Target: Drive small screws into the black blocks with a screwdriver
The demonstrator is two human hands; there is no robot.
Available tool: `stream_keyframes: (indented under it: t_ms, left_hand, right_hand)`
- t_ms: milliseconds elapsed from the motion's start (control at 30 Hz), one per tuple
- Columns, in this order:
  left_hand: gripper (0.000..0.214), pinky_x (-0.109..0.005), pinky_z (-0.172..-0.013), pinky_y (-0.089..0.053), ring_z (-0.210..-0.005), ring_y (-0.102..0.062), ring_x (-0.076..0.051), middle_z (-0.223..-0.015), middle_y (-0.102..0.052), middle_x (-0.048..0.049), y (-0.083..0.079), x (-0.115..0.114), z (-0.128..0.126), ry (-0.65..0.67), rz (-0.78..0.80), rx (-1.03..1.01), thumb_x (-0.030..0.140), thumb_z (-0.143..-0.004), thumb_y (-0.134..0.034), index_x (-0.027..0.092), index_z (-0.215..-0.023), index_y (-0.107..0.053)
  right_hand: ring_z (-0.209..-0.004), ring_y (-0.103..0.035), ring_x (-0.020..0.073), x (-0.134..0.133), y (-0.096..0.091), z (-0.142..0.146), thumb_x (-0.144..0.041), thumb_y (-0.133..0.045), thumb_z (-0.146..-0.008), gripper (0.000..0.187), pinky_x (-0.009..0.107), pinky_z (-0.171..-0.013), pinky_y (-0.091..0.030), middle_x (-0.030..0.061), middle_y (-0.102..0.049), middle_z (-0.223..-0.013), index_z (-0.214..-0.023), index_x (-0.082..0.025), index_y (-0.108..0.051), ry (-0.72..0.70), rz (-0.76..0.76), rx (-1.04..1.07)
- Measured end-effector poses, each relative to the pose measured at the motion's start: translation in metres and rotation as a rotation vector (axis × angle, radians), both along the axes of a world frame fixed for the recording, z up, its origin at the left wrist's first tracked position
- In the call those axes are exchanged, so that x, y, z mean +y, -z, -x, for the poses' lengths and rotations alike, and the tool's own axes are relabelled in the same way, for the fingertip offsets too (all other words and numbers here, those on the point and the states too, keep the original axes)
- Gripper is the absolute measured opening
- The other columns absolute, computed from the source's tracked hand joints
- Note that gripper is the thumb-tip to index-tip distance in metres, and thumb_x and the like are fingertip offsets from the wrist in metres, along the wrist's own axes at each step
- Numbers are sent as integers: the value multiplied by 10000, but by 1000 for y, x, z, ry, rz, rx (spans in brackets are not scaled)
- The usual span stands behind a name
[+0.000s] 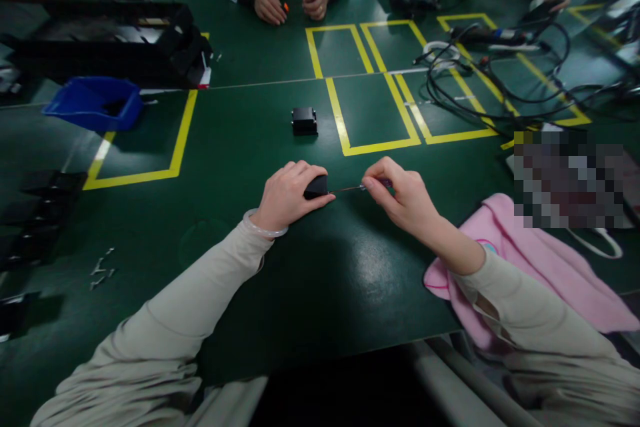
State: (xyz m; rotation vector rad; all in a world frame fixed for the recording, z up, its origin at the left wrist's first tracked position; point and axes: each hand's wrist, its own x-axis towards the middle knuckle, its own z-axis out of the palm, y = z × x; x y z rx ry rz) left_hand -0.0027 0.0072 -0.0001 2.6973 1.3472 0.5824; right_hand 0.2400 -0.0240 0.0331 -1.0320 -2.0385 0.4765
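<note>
My left hand (pixel 289 195) is closed around a small black box-shaped part (pixel 316 187) on the green table, covering much of it. Between the fingertips of my right hand (pixel 397 190) is a screwdriver (pixel 350 188); its thin metal shaft points left and its tip meets the right side of the black part. Most of the screwdriver's handle is hidden by my fingers. Just beyond my hands sits a second black box-shaped part (pixel 305 121), with small shiny bits at its sides. Several small screws (pixel 101 270) lie loose on the table to the left.
A blue bin (pixel 97 103) and black trays (pixel 115 40) stand at the left, above more black parts (pixel 37 210). Coiled cables (pixel 480 73) spread over the right. A pink cloth (pixel 540 260) lies by my right forearm. Across the table are a co-worker's hands (pixel 293 3).
</note>
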Motion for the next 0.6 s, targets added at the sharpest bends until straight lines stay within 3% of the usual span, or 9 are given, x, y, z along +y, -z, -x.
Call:
stream_keyframes:
  t_ms: [233,400,500,600]
  left_hand:
    - [457,-344,-819,-453,-933,-592,-226,-1070,-675,-63,1,0,0,7,-9,4,589,-916,-584,206,-1156,-644]
    - [454,-341,-808,-450,-926,-592,-225,-1062,-675,-58,0,0,0,2,-11,1,591,-912,-589,207,-1147,-648]
    - [456,-338,-807,-447,-932,-594,-226,-1063,-677,-59,0,0,0,4,-15,0,593,-913,-587,206,-1146,-648]
    - [466,-341,-806,-448,-933,-595,-228,-1065,-679,-63,1,0,0,6,-10,0,600,-917,-574,206,-1154,-648]
  right_hand:
    - [-576,-550,81,1,2,1,-240,-485,-986,51,230,-581,-424,-19,-580,-808,-1012,-206,-511,13,74,99]
    - [-537,-530,84,1,2,0,-265,-520,-983,105,227,-545,-393,-50,-537,-679,-891,-217,-503,4,79,50]
    - [-612,-587,100,1,1,0,-228,-509,-970,21,236,-599,-445,-16,-600,-782,-955,-215,-515,10,55,42]
    - [-654,-609,112,0,0,0,-205,-507,-954,78,244,-633,-472,4,-621,-840,-1031,-209,-518,12,39,32]
